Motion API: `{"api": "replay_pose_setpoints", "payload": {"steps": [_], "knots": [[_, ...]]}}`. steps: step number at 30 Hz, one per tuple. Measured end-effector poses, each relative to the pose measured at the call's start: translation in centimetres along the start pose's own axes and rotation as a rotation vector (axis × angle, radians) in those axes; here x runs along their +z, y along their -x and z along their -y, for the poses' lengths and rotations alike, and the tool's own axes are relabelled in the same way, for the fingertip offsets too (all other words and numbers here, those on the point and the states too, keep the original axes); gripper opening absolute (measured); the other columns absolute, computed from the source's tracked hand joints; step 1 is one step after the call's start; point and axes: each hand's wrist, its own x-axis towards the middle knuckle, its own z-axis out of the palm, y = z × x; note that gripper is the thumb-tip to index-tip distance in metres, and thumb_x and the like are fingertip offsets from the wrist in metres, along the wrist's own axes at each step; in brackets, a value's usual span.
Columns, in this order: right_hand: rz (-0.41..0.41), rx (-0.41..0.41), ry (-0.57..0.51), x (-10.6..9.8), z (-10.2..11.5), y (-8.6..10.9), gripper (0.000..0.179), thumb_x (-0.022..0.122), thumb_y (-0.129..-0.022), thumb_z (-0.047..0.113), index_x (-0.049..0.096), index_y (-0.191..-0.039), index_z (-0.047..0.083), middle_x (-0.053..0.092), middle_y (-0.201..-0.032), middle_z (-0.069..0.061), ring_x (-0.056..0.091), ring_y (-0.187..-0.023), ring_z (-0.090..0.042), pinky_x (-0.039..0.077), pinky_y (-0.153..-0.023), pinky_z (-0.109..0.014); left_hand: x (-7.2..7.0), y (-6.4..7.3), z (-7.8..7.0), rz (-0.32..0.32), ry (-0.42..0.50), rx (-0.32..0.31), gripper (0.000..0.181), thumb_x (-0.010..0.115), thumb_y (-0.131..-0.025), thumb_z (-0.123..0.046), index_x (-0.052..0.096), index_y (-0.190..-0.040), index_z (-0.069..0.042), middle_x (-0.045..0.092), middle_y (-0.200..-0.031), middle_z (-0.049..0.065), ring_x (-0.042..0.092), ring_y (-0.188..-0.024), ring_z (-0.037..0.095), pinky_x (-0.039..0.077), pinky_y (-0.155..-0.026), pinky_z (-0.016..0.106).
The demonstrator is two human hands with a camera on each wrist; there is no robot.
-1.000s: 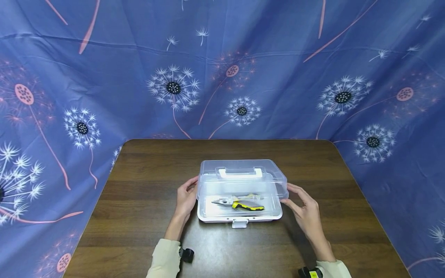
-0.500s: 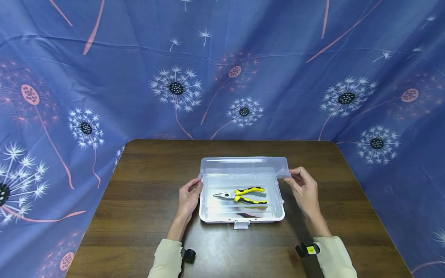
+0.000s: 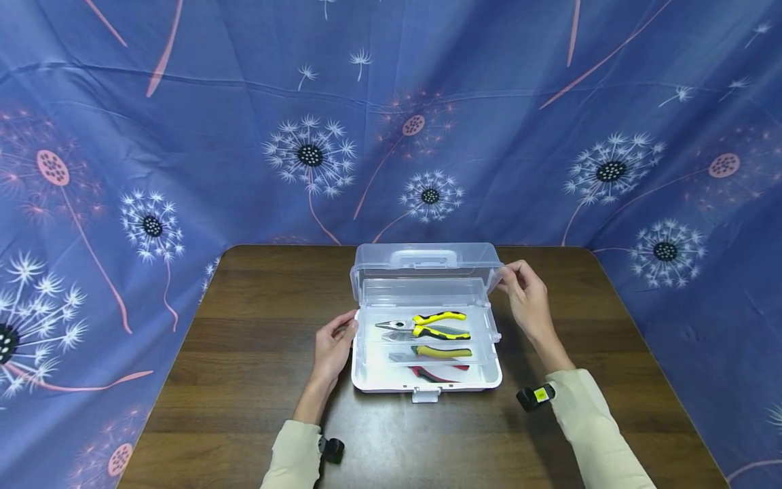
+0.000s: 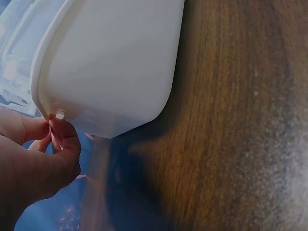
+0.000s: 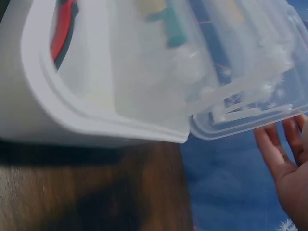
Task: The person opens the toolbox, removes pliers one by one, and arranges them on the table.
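A white toolbox (image 3: 427,388) sits on the table with its clear lid (image 3: 421,257) raised and tilted back. My left hand (image 3: 330,348) pinches the rim at the box's back left corner, as the left wrist view shows with the thumb and a finger (image 4: 65,137). At the lid's right corner, my right hand (image 3: 529,299) grips the lid edge between thumb and fingers. Needle-nose pliers (image 3: 425,326) with yellow and black handles lie on a raised clear tray (image 3: 400,292). Below are a yellow-handled tool (image 3: 442,352) and a red-and-black-handled tool (image 3: 434,375), both partly covered.
The wooden table (image 3: 263,292) spreads around the toolbox, with rounded far corners. Blue dandelion-print cloth (image 3: 379,136) hangs behind and beside it. A white latch (image 3: 425,395) sticks out from the box front.
My right hand has moved up and back, swinging the lid away from me. The tray with the pliers has risen backward, uncovering the lower tools. My left hand stays by the left corner.
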Motion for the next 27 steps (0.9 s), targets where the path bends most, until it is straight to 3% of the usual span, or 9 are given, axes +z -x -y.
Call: {"api": "replay_pose_setpoints", "payload": {"steps": [6, 10, 15, 22, 27], "knots": [[0.016, -0.017, 0.007, 0.4, -1.0, -0.5, 0.024, 0.052, -0.107, 0.003, 0.057, -0.114, -0.02, 0.062, -0.109, -0.032, 0.066, -0.093, -0.011, 0.057, -0.083, -0.021, 0.0, -0.1, 0.1, -0.004, 0.002, 0.008, 0.032, 0.063, -0.1, -0.003, 0.066, -0.13, 0.007, 0.064, -0.118, 0.021, 0.063, -0.082, 0.005, 0.053, -0.068, 0.019], [0.029, -0.116, 0.095, 0.6, -2.1, -0.7, 0.02, 0.056, -0.102, -0.007, 0.057, -0.118, -0.018, 0.063, -0.107, -0.032, 0.065, -0.091, -0.021, 0.054, -0.083, -0.015, 0.0, -0.2, 0.0, -0.019, -0.011, 0.018, 0.031, 0.064, -0.1, -0.002, 0.067, -0.129, 0.007, 0.065, -0.116, 0.021, 0.064, -0.082, 0.006, 0.054, -0.069, 0.019], [0.041, -0.199, 0.182, 1.0, -5.2, -1.3, 0.033, 0.062, -0.095, -0.014, 0.057, -0.128, -0.014, 0.066, -0.108, -0.031, 0.063, -0.094, -0.032, 0.047, -0.083, -0.009, 0.0, -0.2, 0.2, -0.026, -0.02, 0.028, 0.029, 0.063, -0.099, 0.0, 0.068, -0.127, 0.007, 0.066, -0.114, 0.019, 0.064, -0.084, 0.009, 0.054, -0.071, 0.02], [0.067, -0.138, 0.22, 1.2, -7.9, -2.6, 0.037, 0.065, -0.094, -0.012, 0.059, -0.13, -0.008, 0.066, -0.111, -0.025, 0.061, -0.096, -0.016, 0.045, -0.082, -0.007, 0.1, -0.1, 0.3, -0.02, -0.031, 0.049, 0.028, 0.063, -0.1, -0.002, 0.068, -0.126, 0.008, 0.067, -0.115, 0.02, 0.063, -0.084, 0.009, 0.053, -0.07, 0.019], [0.113, -0.094, 0.254, 1.6, -8.5, -3.6, 0.034, 0.06, -0.096, -0.01, 0.06, -0.13, -0.01, 0.065, -0.114, -0.026, 0.062, -0.098, -0.029, 0.048, -0.084, -0.015, 0.1, -0.2, 0.5, -0.023, -0.02, 0.05, 0.028, 0.064, -0.099, 0.0, 0.069, -0.126, 0.006, 0.067, -0.114, 0.02, 0.061, -0.082, 0.007, 0.051, -0.07, 0.017]]}}
